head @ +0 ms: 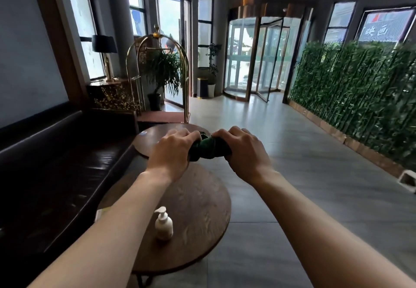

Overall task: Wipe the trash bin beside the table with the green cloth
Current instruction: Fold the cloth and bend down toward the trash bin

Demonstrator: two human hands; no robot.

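Green cloth (208, 147) bunched into a tight roll, held in the air above the near round wooden table (202, 211). Left hand (173, 150) and right hand (244, 150) each wrapped around one end, fingers curled closed on it. White pump bottle (163, 223) upright on that table. Dark bench (56, 164) alongside. Task's trash bin not identifiable here.

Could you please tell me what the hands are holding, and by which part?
Both hold the green cloth, bunched into a roll: left hand on its left end, right hand on its right end.
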